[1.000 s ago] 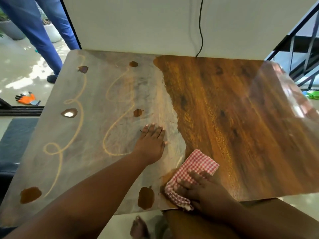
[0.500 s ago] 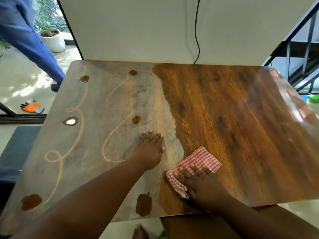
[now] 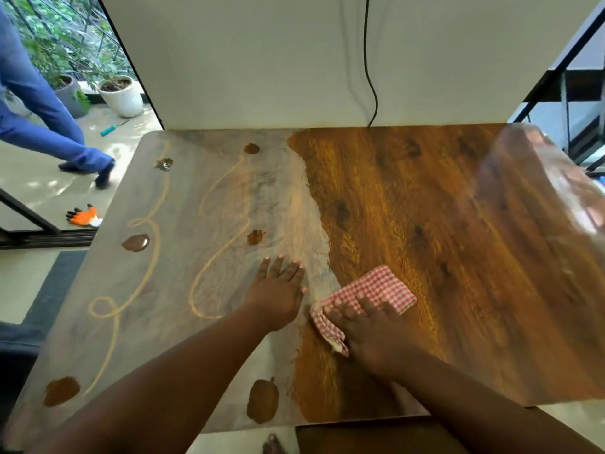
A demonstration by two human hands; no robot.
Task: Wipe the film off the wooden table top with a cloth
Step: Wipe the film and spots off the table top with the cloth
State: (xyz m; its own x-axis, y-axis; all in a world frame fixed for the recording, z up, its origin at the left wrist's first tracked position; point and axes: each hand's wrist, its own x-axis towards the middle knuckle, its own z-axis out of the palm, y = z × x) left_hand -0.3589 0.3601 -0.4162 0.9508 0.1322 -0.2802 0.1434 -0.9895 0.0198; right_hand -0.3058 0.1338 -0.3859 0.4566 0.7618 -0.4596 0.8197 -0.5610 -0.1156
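Film [image 3: 183, 273] lies left of the cloth [image 3: 376, 290] and covers the left part of the table [image 3: 425, 224]. Its edge runs near-to-far, from the front rim to the back wall, slightly wavy. I read that line as the thing the next stroke turns on.

Right hand [image 3: 370, 332] presses flat on the cloth, fingers spread over it, not bunching it. Cloth sits right at the film's edge, on the cleaned side, its long axis angled far-right to near-left, the near-left corner pointing into the film.

Left hand [image 3: 278, 290] rests flat and empty on the film, just beside the cloth, fingers pointing away from me.

Right hand is nearer the edge; I judge the stroke goes leftward. Left hand sits in that path.
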